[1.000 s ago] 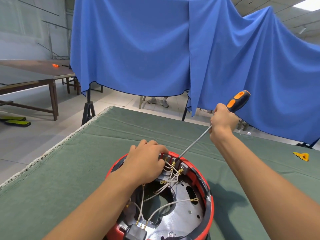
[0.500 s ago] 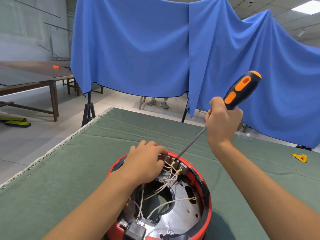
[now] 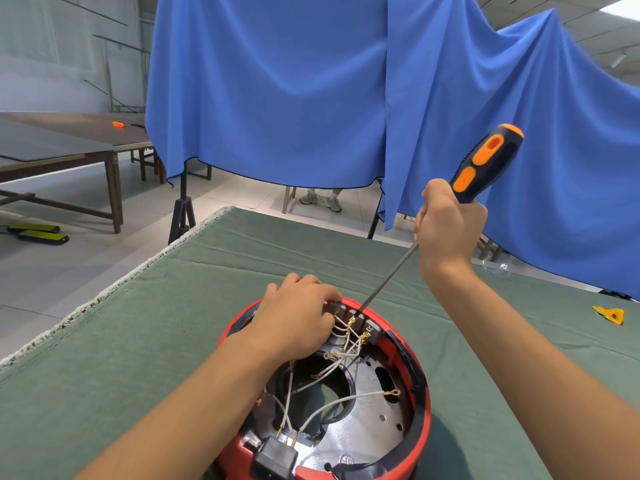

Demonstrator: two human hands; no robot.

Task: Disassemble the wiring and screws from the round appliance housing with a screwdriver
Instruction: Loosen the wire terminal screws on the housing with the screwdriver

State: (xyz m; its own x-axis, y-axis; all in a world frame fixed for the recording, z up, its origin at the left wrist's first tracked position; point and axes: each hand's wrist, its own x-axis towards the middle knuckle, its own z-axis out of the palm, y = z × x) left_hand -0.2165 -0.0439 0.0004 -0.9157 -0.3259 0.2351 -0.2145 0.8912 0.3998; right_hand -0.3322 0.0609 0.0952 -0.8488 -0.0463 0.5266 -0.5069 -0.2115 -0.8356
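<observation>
Our right hand is wrapped around the lower handle of the screwdriver, whose shaft slants down toward us to a terminal block on the far rim. Just left of that tip, our left hand rests with curled fingers on the rim of the red round housing, over white wires. Beneath lies green cloth.

L hand draped, R hand fisted.
</observation>
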